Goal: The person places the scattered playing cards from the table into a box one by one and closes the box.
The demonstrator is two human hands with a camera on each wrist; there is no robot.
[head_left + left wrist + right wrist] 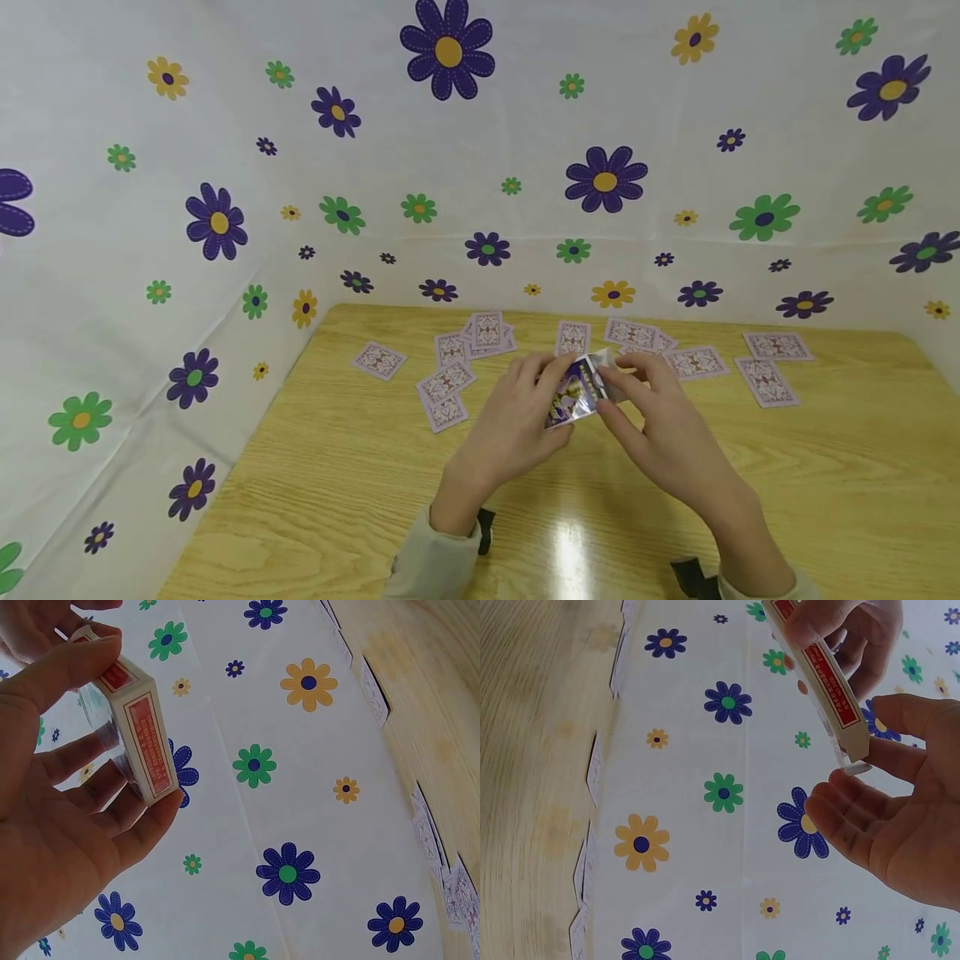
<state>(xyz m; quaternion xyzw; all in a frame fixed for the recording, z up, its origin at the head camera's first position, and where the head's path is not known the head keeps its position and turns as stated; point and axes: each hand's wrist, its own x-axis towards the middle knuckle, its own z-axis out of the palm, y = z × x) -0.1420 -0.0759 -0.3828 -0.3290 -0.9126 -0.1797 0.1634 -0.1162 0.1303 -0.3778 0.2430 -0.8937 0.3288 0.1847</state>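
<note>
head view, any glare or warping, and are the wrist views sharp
Head view: a bright glare streak on the table, backdrop seams bowed by the wide lens. Left wrist view: card box sharp, left hand slightly soft. Right wrist view: right hand a little blurred.

We see a glossy, film-wrapped cardboard card box [576,392]; the counter [825,483] looks like smooth, varnished wood — shiny; matt paper cards [765,382]; a creased flowered sheet [225,167] — smooth.
</note>
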